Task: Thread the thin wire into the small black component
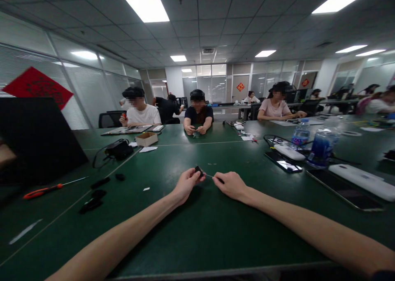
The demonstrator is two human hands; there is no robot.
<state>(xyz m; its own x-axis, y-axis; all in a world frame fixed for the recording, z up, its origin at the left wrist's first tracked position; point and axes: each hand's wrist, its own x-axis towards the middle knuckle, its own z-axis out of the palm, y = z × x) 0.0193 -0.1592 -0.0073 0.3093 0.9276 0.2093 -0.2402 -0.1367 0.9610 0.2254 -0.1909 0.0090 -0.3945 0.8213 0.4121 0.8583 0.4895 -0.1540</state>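
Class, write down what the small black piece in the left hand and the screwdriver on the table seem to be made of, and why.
The small black piece, held in the left hand, looks like matt plastic, though it is too small to be sure. The screwdriver has a glossy red handle, probably moulded plastic, and a thin shaft, probably steel from its metallic shine.

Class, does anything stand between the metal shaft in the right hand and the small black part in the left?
Nothing visible: the metal shaft from the right hand runs straight to the small black part in the left hand.
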